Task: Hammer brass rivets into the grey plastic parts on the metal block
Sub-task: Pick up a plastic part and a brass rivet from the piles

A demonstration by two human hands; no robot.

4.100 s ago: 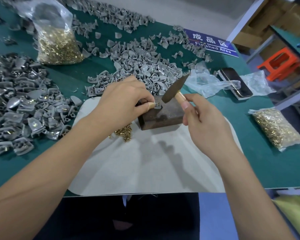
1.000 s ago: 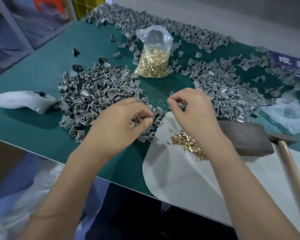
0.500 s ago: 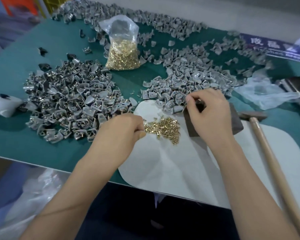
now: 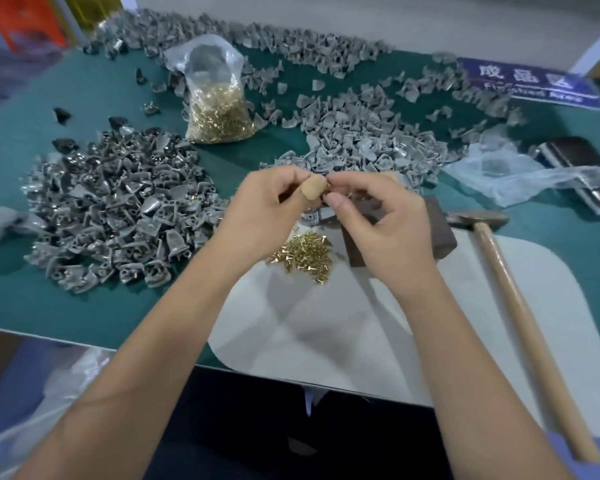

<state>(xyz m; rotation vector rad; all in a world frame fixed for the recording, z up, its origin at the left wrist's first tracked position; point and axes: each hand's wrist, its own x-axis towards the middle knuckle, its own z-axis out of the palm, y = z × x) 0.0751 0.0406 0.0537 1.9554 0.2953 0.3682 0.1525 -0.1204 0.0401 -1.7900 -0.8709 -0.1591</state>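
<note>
My left hand (image 4: 267,206) and my right hand (image 4: 381,216) meet above the table, fingertips together. Between them they pinch a small grey plastic part (image 4: 326,195), mostly hidden by the fingers; a rivet in my left fingertips cannot be made out. Below the hands lies a loose heap of brass rivets (image 4: 303,254) on a white mat (image 4: 326,334). The dark metal block (image 4: 440,230) sits behind my right hand, partly covered. A hammer (image 4: 513,296) with a wooden handle lies to the right of it, held by neither hand.
A pile of grey parts with rivets (image 4: 118,216) covers the left of the green table (image 4: 32,299). A paler grey pile (image 4: 361,140) lies behind the hands. A clear bag of rivets (image 4: 219,105) stands at the back. Crumpled plastic (image 4: 513,174) and a blue sign (image 4: 527,84) lie right.
Half a second ago my left hand was at the rivet heap and my right at the block. Both have risen and come together. The hammer lies still.
</note>
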